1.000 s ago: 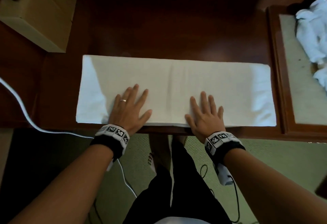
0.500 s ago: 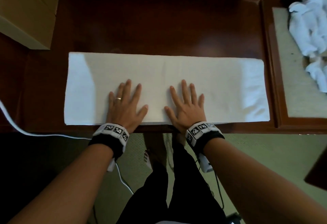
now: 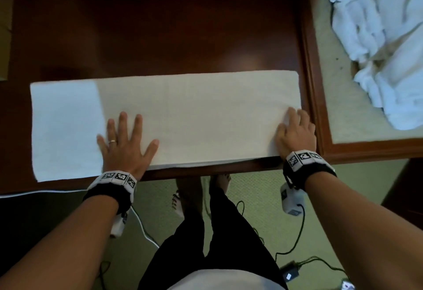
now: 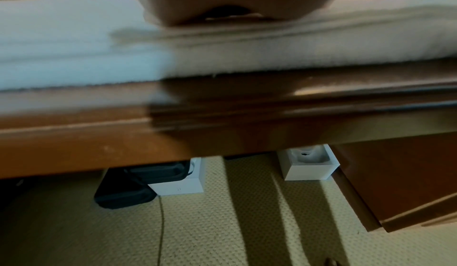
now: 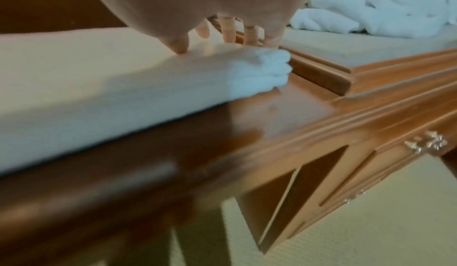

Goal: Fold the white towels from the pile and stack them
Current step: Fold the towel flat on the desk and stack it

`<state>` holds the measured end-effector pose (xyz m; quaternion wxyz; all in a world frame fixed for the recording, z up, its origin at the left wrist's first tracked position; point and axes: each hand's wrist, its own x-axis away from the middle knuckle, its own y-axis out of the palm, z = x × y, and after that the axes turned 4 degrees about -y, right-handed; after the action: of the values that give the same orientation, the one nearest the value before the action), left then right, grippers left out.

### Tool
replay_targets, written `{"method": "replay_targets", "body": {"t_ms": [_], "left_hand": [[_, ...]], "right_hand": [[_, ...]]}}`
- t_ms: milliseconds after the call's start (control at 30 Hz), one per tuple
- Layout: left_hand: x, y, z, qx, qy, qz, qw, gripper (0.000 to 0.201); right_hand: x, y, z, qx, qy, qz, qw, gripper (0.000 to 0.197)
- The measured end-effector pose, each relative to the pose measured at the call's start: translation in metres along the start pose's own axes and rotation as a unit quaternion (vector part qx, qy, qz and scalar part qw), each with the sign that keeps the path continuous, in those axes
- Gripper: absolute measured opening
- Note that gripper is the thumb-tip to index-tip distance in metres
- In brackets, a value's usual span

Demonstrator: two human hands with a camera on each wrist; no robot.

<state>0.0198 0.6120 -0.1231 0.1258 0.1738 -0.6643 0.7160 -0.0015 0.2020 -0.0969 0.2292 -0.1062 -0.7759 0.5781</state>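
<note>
A long folded white towel (image 3: pixel 206 118) lies across the dark wooden table (image 3: pixel 183 26), along its near edge. My left hand (image 3: pixel 128 134) rests flat on the towel left of its middle, fingers spread. In the left wrist view only the heel of that hand (image 4: pixel 235 0) shows above the towel's layered edge (image 4: pixel 74 55). My right hand (image 3: pixel 290 120) sits arched on the towel's right end. The right wrist view shows its thumb tip pressing the top of the towel (image 5: pixel 99 86), while the fingers (image 5: pixel 228 30) reach down just past the end. The pile of crumpled white towels (image 3: pixel 384 38) lies at the far right.
The pile sits on a beige padded surface (image 3: pixel 343 97) with a raised wooden rim (image 3: pixel 313 83), right beside the towel's end. A cardboard box (image 3: pixel 4 38) is at the left edge. Cables (image 3: pixel 297 232) and my legs are on the green carpet below.
My right hand has slid from the towel's middle to its right end and gone from flat to arched. My left hand stays flat in about the same place.
</note>
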Motion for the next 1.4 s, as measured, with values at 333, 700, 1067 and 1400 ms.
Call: {"method": "replay_targets", "body": {"t_ms": [333,700,1067,1400], "left_hand": [[0.000,-0.020,0.034,0.038,-0.103,-0.031,0.993,0.077],[0.006,-0.041,0.068,0.099,-0.069,-0.013,0.993,0.062],[0.014,-0.043,0.085,-0.008,0.073,-0.040,0.996,0.055],[0.003,-0.074,0.012,0.048,0.040,0.015,0.998,0.057]], "right_hand": [[-0.055,-0.037,0.017,-0.216,0.222,-0.162,0.937,0.060],[-0.137,-0.138,-0.044,-0.038,-0.032,-0.002,0.999,0.027],[-0.128,-0.196,-0.110,0.033,-0.257,0.188,0.947,0.019],[0.039,-0.006,-0.167,0.037,-0.407,-0.003,0.913,0.042]]}}
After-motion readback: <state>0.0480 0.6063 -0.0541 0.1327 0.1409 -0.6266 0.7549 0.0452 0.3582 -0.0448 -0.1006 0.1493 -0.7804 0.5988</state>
